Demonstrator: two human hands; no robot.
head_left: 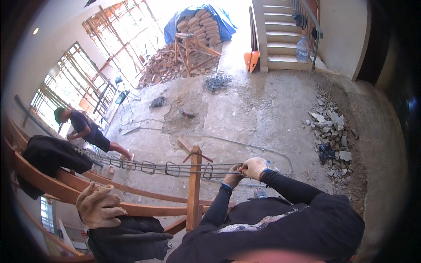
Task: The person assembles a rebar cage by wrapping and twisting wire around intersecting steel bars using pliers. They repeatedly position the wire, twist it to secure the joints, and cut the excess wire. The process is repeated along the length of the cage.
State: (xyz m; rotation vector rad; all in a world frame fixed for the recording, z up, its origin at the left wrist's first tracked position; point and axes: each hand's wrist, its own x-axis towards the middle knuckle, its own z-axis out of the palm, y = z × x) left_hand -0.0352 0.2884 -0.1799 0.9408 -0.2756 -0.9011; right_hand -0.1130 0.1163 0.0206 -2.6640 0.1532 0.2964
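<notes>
A long rebar cage (pixel 175 168), straight steel bars with square stirrups spaced along them, runs from the left and rests by a wooden post (pixel 194 188). At its right end, my left hand (pixel 231 177), in a cream work glove with a blue cuff, is closed around the bars. Close against it, my right hand (pixel 255 168), gloved the same way, is pinched at the bar ends. Whether a small piece such as wire sits between its fingers is too small to tell. A short reddish rod (pixel 201 155) crosses the post's top.
A co-worker (pixel 83 127) stands far left beyond the cage. A work glove (pixel 101 205) and dark cloths (pixel 127 236) hang on wooden beams (pixel 153 209). Broken concrete (pixel 335 131) lies right; bricks (pixel 162 65), covered sacks (pixel 199 26) and stairs (pixel 280 39) stand behind.
</notes>
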